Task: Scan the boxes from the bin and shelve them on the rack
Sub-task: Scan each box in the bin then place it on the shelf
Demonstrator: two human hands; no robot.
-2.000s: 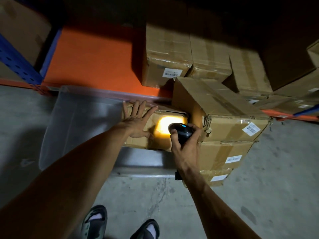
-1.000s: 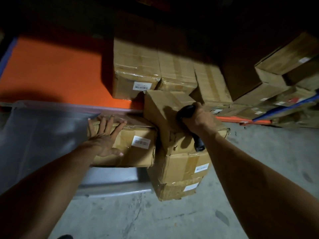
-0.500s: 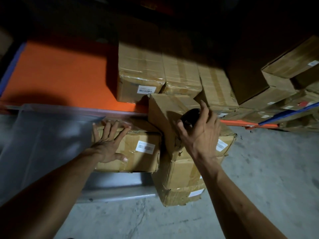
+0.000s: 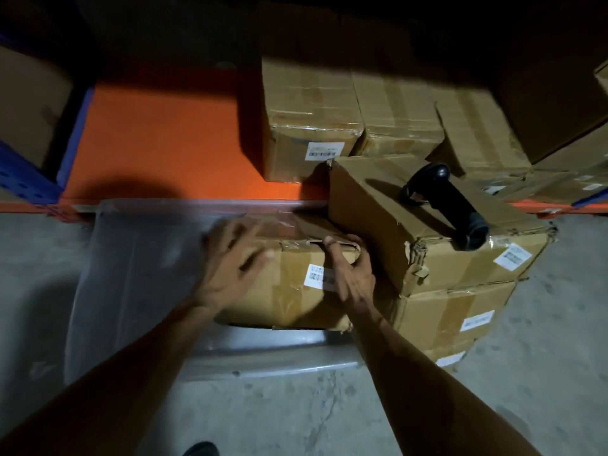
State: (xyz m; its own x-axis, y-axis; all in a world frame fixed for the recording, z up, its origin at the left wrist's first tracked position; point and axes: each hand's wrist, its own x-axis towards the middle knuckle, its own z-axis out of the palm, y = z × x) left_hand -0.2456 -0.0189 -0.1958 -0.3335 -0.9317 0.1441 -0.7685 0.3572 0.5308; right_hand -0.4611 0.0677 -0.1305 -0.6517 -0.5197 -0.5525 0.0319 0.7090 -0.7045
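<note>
A taped cardboard box [image 4: 289, 291] with a white barcode label sits in the right end of a clear plastic bin [image 4: 131, 278] on the floor. My left hand [image 4: 230, 264] lies spread on the box's left side and top. My right hand [image 4: 348, 268] grips its upper right corner, partly covering the label. The black handheld scanner [image 4: 447, 205] lies loose on top of a stack of three boxes [image 4: 460, 291] to the right of the bin. The orange rack shelf [image 4: 158, 139] lies behind the bin, with several labelled boxes [image 4: 309, 126] on its right half.
A blue rack upright [image 4: 23, 179] and another box stand at the far left. Larger cartons [image 4: 559, 120] crowd the rack at the far right. Bare concrete floor [image 4: 296, 416] lies in front of the bin; a shoe tip [image 4: 200, 449] shows at the bottom edge.
My right hand has set the scanner down on the stack's top box and come over to the bin box's right corner. My left hand stayed on that box.
</note>
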